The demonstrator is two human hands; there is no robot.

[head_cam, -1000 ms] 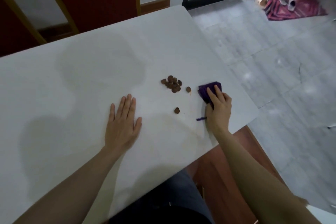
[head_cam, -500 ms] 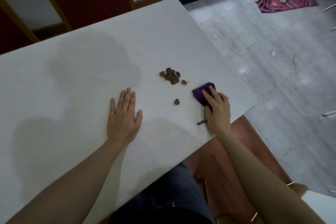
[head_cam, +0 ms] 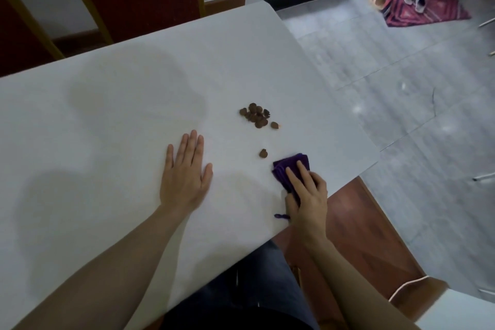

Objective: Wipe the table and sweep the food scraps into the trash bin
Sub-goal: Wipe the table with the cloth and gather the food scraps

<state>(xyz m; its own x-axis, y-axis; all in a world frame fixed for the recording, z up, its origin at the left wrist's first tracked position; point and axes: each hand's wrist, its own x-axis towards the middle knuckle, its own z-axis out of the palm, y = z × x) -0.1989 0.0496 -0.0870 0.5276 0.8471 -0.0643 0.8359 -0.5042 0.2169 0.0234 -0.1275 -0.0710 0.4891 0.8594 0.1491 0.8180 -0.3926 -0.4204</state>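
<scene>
1. Left hand (head_cam: 184, 177): flat on white table (head_cam: 107, 142), fingers extended, empty.
2. Right hand (head_cam: 308, 195): fingers pressed over folded purple cloth (head_cam: 290, 166), near table's right edge.
3. Brown food scraps (head_cam: 255, 115): clustered beyond cloth; one stray piece (head_cam: 263, 153) just beside it.

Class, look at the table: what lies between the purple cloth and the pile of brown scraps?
In the head view, one stray brown scrap lies on the table between the purple cloth and the pile of scraps; otherwise bare.
</scene>
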